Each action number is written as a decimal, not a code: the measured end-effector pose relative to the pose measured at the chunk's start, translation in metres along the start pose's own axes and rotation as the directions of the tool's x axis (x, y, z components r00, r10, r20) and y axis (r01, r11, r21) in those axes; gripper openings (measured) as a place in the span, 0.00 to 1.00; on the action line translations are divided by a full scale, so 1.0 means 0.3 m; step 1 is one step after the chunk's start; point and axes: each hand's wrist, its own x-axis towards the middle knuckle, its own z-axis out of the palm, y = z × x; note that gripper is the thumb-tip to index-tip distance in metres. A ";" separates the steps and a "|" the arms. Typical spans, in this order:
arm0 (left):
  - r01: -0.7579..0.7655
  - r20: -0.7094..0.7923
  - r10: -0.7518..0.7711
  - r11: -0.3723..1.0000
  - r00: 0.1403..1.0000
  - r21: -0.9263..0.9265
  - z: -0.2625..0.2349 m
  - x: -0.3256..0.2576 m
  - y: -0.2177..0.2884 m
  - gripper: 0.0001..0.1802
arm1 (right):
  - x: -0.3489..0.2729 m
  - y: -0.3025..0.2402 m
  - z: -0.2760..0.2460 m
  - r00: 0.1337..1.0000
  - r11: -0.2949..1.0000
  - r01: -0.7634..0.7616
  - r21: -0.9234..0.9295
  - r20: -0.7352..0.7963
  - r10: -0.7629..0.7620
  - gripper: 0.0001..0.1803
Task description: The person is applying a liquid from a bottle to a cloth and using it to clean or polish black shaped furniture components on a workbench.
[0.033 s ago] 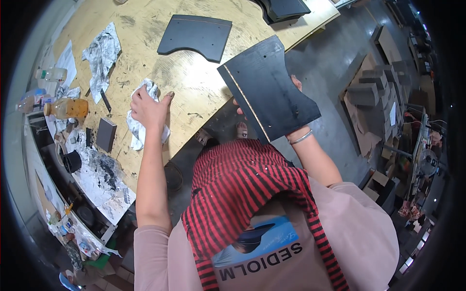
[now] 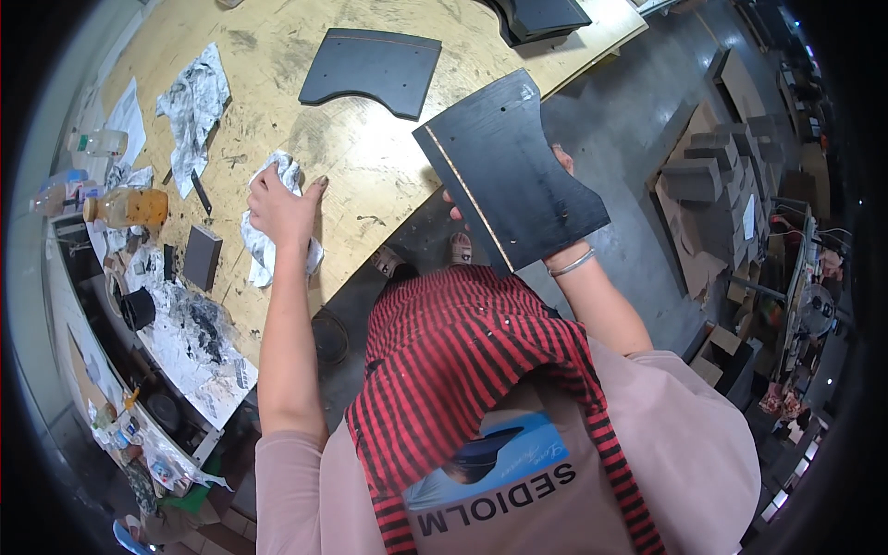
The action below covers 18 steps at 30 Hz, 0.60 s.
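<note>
My right hand (image 2: 566, 252) supports a black panel (image 2: 518, 176) from beneath, off the table's edge; much of that hand is hidden behind it. This board has one curved cut-out side, small holes and a bare tan groove along its left edge. On the table, my left hand (image 2: 283, 208) is closed over a crumpled white rag (image 2: 262, 254), with the thumb sticking out to the right. A second black panel (image 2: 375, 69) of like shape lies flat farther back. Dark smudges mark my left thumb.
More black panels (image 2: 541, 20) are stacked on the wooden table (image 2: 342, 166) at the far edge. To the left are a stained rag (image 2: 196, 102), a jar of amber liquid (image 2: 129, 206), a clear bottle (image 2: 100, 142) and a dark block (image 2: 202, 257). Cardboard (image 2: 689, 213) and grey pieces stand right.
The black panel in my right hand has tilted very slightly. My left hand and the rag stay in place.
</note>
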 end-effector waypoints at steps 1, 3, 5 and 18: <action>0.012 0.028 -0.011 0.999 1.000 -0.029 0.001 0.008 -0.012 0.45 | 0.002 0.004 -0.008 1.000 1.000 -0.006 -0.011 0.029 0.007 0.57; 0.038 0.050 -0.035 0.997 0.998 -0.062 0.009 0.017 -0.019 0.44 | 0.003 0.006 -0.016 0.999 1.000 -0.027 -0.007 0.043 0.028 0.57; 0.030 0.055 -0.026 0.997 0.998 -0.069 0.015 0.023 -0.025 0.44 | 0.006 0.008 -0.020 0.997 0.999 -0.046 -0.005 0.060 0.046 0.57; -0.218 -0.079 0.203 0.934 0.976 -0.284 -0.003 0.023 -0.259 0.25 | 0.005 0.055 -0.034 0.983 0.992 -0.114 0.056 0.148 0.105 0.54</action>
